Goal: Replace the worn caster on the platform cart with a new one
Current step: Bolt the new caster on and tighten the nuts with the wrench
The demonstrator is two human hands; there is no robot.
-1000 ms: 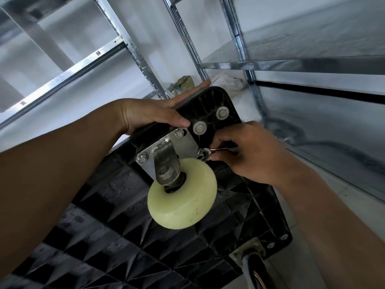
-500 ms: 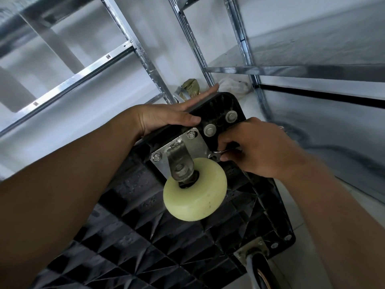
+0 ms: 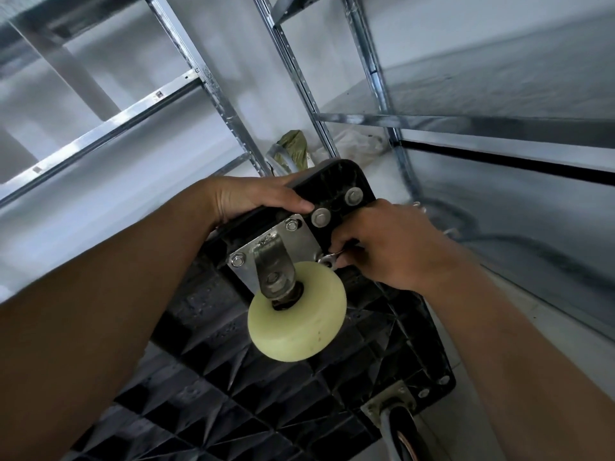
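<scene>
Right now the cart point(image 3: 299, 377) is tipped up with its black ribbed underside facing the camera, and the caster point(image 3: 296, 314) sits near its upper corner, bolted on through a steel plate point(image 3: 299, 241). Its cream wheel hangs toward the viewer from a grey metal fork, roughly in the middle of the view. The left hand point(image 3: 253, 197) grips the cart's top edge just left of the plate: the thumb point(image 3: 296, 204) lies flat across the underside, while the other fingers wrap over the edge and are hidden behind it. The right hand point(image 3: 389, 247) is just right of the plate, its fingers point(image 3: 342, 237) curled tight and pinching a small wrench point(image 3: 332, 257). The wrench's head rests on the bolt at the plate's right corner, close against the wheel's rim; how far that bolt is turned cannot be told. Two more bolts point(image 3: 291, 225) show at the plate's top and left corners, both seated. Two large round washers point(image 3: 321, 217) sit on the cart between the thumb and the right hand. A second caster point(image 3: 396, 424) with a dark wheel is fixed at the cart's lower right corner, partly cut off by the frame's edge. Behind the cart stand bare metal racks point(image 3: 213, 91), with a crumpled green bag point(image 3: 294, 148) on the floor point(image 3: 539, 311) at their foot.
</scene>
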